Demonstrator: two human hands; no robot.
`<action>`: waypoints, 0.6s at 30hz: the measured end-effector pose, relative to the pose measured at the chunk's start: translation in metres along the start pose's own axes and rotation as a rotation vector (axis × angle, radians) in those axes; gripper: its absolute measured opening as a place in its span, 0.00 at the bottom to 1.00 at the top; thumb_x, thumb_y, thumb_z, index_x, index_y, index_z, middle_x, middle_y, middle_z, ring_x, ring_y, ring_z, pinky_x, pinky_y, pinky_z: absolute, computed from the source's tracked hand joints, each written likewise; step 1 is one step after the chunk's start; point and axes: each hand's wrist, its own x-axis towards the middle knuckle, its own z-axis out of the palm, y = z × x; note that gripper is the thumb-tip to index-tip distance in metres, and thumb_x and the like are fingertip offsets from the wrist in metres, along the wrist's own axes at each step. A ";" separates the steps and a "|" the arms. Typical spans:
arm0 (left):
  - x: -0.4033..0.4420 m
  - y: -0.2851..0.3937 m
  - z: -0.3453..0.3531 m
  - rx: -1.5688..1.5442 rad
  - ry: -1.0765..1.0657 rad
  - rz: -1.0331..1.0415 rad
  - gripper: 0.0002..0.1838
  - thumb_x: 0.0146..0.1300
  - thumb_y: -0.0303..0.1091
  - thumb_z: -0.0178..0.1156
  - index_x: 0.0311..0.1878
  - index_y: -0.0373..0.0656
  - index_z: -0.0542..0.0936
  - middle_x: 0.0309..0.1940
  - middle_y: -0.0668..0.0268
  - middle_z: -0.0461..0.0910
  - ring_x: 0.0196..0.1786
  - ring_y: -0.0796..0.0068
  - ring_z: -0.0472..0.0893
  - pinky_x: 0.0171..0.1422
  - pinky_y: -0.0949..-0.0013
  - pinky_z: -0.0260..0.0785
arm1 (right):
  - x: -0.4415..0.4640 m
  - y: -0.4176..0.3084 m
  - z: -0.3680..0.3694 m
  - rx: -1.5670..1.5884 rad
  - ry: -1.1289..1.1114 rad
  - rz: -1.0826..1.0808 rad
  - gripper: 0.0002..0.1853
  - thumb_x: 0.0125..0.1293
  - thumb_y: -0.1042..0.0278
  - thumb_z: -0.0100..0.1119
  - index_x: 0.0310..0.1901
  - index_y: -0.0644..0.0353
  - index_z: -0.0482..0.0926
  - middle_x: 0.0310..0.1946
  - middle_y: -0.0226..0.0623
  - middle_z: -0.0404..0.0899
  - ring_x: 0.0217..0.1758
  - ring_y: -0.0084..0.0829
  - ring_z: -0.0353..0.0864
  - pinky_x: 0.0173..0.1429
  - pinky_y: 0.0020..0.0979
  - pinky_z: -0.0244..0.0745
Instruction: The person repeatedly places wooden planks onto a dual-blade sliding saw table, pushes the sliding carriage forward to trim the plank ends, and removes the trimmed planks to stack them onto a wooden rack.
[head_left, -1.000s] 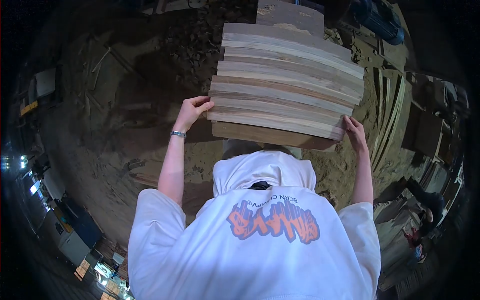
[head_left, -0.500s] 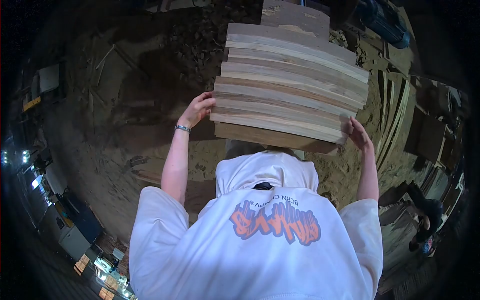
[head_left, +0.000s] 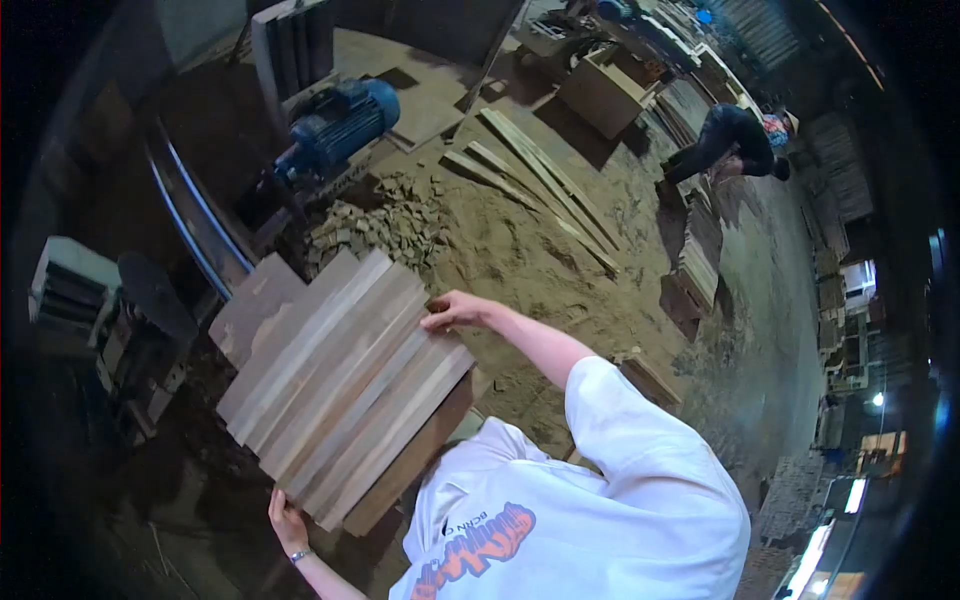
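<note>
We've got the row of boards [head_left: 345, 375] left of centre in frame, right hand [head_left: 458, 310] and left hand [head_left: 288, 522] at opposite ends; honestly can't tell if either's actually gripping.

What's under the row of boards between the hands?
A brown wooden strip shows along the body-side edge, apparently lower; a flat panel juts out opposite. The boards cover the rest, so whether either continues beneath can't be seen.
</note>
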 end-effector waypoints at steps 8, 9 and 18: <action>-0.007 0.026 0.037 -0.029 -0.054 -0.054 0.16 0.71 0.42 0.56 0.50 0.38 0.80 0.46 0.69 0.79 0.45 0.75 0.77 0.50 0.69 0.69 | 0.008 -0.013 -0.004 0.218 0.063 0.033 0.25 0.60 0.48 0.72 0.45 0.63 0.81 0.36 0.25 0.78 0.36 0.18 0.75 0.43 0.22 0.72; -0.008 0.027 0.039 0.090 -0.009 0.047 0.16 0.71 0.42 0.57 0.48 0.38 0.81 0.44 0.69 0.79 0.43 0.77 0.76 0.47 0.70 0.68 | 0.012 -0.012 -0.003 0.188 0.119 -0.033 0.22 0.62 0.50 0.70 0.44 0.64 0.82 0.35 0.25 0.78 0.36 0.17 0.75 0.43 0.22 0.72; -0.016 0.031 0.054 0.347 0.251 0.113 0.17 0.69 0.42 0.62 0.47 0.33 0.82 0.38 0.71 0.79 0.38 0.84 0.74 0.38 0.76 0.66 | 0.005 -0.031 -0.003 0.011 0.027 0.029 0.31 0.61 0.50 0.71 0.56 0.69 0.80 0.49 0.33 0.83 0.49 0.20 0.80 0.52 0.24 0.75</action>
